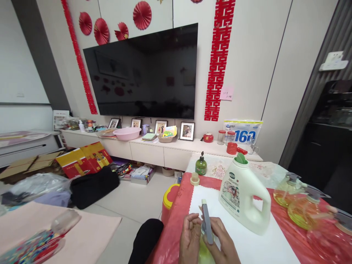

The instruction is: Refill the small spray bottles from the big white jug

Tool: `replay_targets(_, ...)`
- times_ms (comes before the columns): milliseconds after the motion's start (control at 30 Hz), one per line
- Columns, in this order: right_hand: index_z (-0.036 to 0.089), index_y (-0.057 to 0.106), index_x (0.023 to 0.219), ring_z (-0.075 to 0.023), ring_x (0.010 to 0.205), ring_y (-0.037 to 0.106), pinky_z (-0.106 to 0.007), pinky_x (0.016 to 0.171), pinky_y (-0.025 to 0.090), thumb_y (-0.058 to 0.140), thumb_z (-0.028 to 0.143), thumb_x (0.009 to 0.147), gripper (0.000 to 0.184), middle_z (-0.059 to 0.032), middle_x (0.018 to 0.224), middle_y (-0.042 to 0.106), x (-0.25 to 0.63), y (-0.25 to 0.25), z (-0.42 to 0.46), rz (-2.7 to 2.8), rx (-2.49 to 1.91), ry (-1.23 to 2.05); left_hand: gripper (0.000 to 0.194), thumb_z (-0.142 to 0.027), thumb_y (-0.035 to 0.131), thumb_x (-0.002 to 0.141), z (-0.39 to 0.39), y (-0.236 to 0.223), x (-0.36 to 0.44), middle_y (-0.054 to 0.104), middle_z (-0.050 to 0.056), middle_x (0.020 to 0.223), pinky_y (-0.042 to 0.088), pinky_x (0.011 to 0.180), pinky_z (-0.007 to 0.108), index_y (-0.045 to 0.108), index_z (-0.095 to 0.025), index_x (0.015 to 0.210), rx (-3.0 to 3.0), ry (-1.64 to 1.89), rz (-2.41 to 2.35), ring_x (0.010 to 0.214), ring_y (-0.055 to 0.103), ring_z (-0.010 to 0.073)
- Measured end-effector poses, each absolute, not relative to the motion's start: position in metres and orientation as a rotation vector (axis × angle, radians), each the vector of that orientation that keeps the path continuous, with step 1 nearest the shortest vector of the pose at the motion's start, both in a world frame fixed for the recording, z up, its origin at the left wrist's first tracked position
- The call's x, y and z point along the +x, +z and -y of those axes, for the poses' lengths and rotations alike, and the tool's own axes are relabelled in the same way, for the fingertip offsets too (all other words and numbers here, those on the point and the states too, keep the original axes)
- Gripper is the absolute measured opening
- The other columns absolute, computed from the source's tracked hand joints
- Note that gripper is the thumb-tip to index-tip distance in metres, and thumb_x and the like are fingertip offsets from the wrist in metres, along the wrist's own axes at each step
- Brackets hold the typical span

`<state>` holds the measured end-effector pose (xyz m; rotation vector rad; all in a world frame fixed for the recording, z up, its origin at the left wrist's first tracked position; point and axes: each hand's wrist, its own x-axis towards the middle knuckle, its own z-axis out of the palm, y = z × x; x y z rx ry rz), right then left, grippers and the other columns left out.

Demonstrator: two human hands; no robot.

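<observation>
Both my hands meet at the bottom centre over a small green bottle (205, 255) with a grey pump head (206, 220). My left hand (189, 238) wraps the bottle's side, fingers curled. My right hand (221, 240) grips the pump head from the right. Just beyond them a large white detergent jug (243, 194) with a green cap stands on a white cloth (264, 245). A small cream cap (195, 178) and a dark green pump bottle (201, 165) sit farther back on the table.
The table carries a red cover (176, 216). Yellow-green pump bottles (299, 205) stand at the right. A yellow-red stool (169, 198) is by the table's left edge. A low TV cabinet (148, 150) with a television (145, 71), pink basin (127, 133) and frames runs along the wall. Bags and boxes litter the floor at left.
</observation>
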<state>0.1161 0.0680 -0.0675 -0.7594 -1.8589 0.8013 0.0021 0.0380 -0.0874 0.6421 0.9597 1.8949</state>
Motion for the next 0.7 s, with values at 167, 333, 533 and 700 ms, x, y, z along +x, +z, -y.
replay_targets(167, 0.03, 0.069, 0.122, -0.0223, 0.103, 0.069, -0.032, 0.094, 0.057, 0.06, 0.034, 0.092, 0.032, -0.0072, 0.108, 0.07, 0.121, -0.072, -0.074, 1.965, -0.764, 0.783, 0.05, -0.061, 0.081, 0.072, -0.036, -0.084, 0.002, 0.067, 0.002, 0.082, 0.046, 0.07, 0.027, 0.067, -0.02, 0.098, 0.638, 1.895, -0.955, 0.076, 0.062, 0.0154)
replay_targets(333, 0.026, 0.071, 0.109, -0.0239, 0.096, 0.068, -0.033, 0.082, 0.058, 0.065, 0.042, 0.088, 0.027, -0.0071, 0.102, 0.069, 0.101, -0.09, -0.061, 1.673, -0.859, 0.666, 0.051, -0.062, 0.079, 0.073, -0.032, -0.078, 0.002, 0.066, 0.001, 0.083, 0.046, 0.066, 0.026, 0.067, -0.021, 0.101, 0.643, 1.873, -0.975, 0.073, 0.06, 0.0135)
replay_targets(533, 0.028, 0.07, 0.118, -0.0241, 0.105, 0.069, -0.032, 0.089, 0.059, 0.065, 0.033, 0.089, 0.03, -0.0083, 0.112, 0.07, 0.113, -0.08, -0.065, 1.87, -0.79, 0.706, 0.049, -0.06, 0.079, 0.074, -0.031, -0.075, 0.002, 0.066, 0.001, 0.08, 0.048, 0.067, 0.025, 0.067, -0.021, 0.1, 0.665, 1.874, -0.941, 0.071, 0.06, 0.013)
replay_targets(700, 0.027, 0.069, 0.12, -0.022, 0.104, 0.069, -0.031, 0.092, 0.058, 0.057, 0.024, 0.091, 0.032, -0.0084, 0.112, 0.07, 0.118, -0.067, -0.07, 1.975, -0.736, 0.694, 0.053, -0.062, 0.079, 0.073, -0.032, -0.075, -0.003, 0.071, 0.005, 0.088, 0.05, 0.07, 0.028, 0.065, -0.02, 0.103, 0.718, 1.803, -0.964, 0.077, 0.065, 0.0159)
